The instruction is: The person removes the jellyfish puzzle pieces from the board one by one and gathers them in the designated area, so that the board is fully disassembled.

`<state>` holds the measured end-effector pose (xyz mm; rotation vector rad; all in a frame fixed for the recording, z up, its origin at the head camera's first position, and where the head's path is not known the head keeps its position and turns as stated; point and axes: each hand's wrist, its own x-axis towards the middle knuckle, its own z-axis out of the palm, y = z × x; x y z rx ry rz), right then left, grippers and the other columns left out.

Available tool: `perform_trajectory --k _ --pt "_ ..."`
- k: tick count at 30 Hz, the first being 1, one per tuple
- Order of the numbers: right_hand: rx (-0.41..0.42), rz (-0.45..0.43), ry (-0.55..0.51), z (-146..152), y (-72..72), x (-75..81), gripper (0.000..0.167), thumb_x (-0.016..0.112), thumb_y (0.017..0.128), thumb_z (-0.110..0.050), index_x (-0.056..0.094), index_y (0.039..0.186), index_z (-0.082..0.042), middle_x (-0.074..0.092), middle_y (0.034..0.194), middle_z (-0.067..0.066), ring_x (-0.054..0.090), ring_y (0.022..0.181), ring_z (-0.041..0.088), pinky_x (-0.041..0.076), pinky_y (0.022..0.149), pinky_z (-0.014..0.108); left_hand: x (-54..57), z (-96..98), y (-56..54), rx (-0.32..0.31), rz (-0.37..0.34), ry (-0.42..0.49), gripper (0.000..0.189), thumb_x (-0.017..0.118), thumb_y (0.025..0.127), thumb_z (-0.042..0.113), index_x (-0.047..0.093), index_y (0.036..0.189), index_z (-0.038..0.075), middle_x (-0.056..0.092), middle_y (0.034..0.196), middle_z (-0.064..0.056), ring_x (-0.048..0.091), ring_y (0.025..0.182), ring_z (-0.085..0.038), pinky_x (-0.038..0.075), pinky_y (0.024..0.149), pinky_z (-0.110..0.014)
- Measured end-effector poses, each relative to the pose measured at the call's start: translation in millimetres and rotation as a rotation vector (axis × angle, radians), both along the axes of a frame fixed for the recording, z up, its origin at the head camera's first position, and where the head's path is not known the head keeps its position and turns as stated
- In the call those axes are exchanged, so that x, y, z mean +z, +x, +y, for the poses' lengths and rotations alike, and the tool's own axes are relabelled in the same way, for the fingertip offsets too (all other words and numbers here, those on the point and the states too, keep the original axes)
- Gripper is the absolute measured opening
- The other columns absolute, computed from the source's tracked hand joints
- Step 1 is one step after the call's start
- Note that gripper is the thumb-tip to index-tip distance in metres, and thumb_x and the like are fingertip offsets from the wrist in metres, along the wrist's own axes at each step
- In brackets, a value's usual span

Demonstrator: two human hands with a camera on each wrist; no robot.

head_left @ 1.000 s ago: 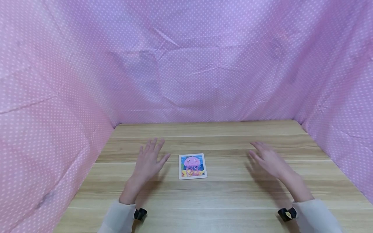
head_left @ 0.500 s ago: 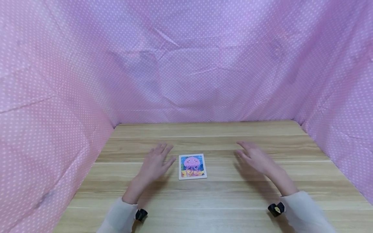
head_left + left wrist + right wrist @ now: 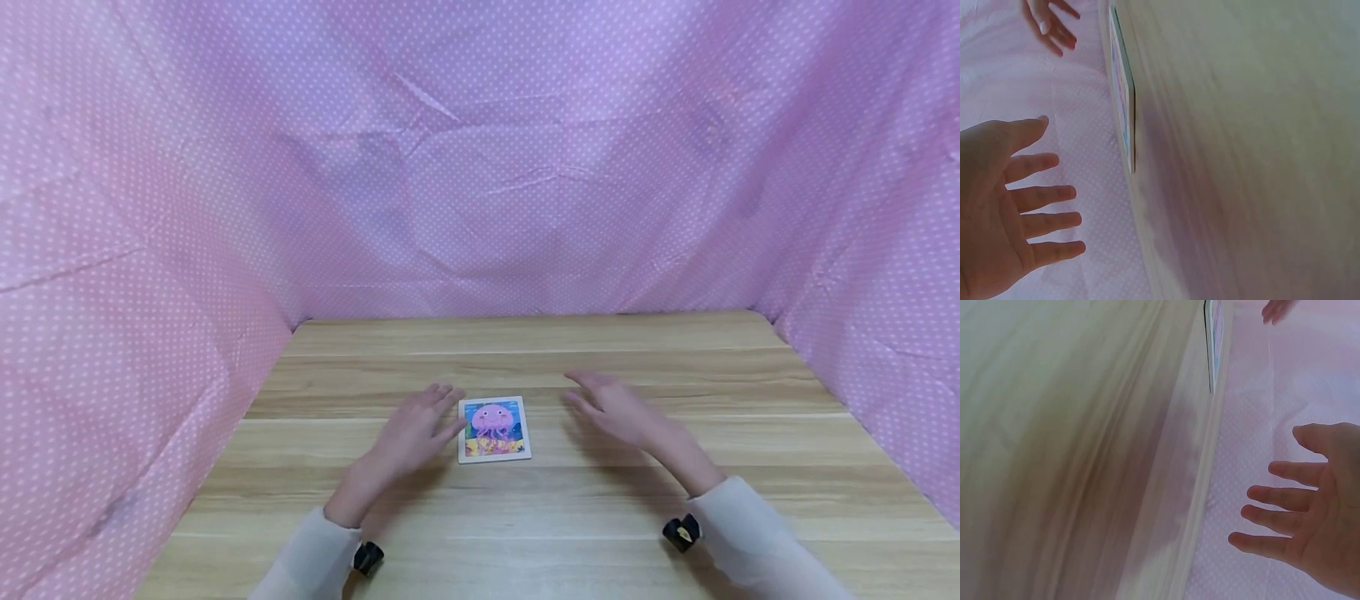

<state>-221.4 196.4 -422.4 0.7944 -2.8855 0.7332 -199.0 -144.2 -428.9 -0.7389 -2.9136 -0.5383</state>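
Head view: the jellyfish card lies picture-up on the wooden table between the left hand, just beside it, and the right hand, farther off. Both spread their fingers wide.

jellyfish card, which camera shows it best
The head view: the jellyfish card lies face up there, its picture clear. The left wrist view shows it nearly edge-on, the picture just a thin sliver. The right wrist view is similarly slanted, with the card cut off at the top.
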Motion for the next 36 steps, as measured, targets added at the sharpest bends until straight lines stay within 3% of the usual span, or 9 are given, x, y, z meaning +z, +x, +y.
perform_trajectory --k 7,15,22,36 --pt "0.064 -0.032 0.016 -16.3 -4.2 -2.5 0.050 0.047 0.108 -0.030 0.048 0.144 0.005 0.053 0.143 0.024 0.048 0.134 0.041 0.035 0.113 0.053 -4.6 3.9 2.0 -0.122 -0.100 -0.020 0.047 0.059 0.103 0.034 0.057 0.143 0.009 0.051 0.147 -0.019 0.044 0.139 -0.036 0.038 0.111 -0.054" --pt "0.119 -0.079 0.023 -31.9 -8.3 -1.2 0.054 0.043 0.109 -0.035 0.046 0.146 0.003 0.051 0.145 0.022 0.047 0.135 0.038 0.034 0.114 0.051 -6.0 10.3 2.9 -0.202 -0.166 -0.067 0.045 0.058 0.103 0.033 0.059 0.141 0.009 0.053 0.146 -0.017 0.045 0.138 -0.035 0.039 0.111 -0.051" --pt "0.165 -0.099 0.018 -46.0 -13.3 -2.2 0.051 0.043 0.109 -0.033 0.048 0.145 0.003 0.052 0.146 0.020 0.047 0.136 0.036 0.033 0.115 0.050 -9.2 12.8 1.1 -0.223 -0.200 -0.107 0.045 0.055 0.105 0.034 0.057 0.142 0.009 0.051 0.149 -0.009 0.043 0.141 -0.028 0.036 0.113 -0.047" --pt "0.237 -0.170 0.007 -65.2 -24.2 -3.3 0.046 0.048 0.108 -0.025 0.050 0.143 0.003 0.055 0.143 0.018 0.051 0.132 0.035 0.038 0.112 0.049 -13.0 13.1 -1.3 -0.261 -0.252 -0.081 0.046 0.063 0.101 0.028 0.057 0.143 0.008 0.053 0.147 -0.011 0.047 0.138 -0.026 0.041 0.111 -0.043"
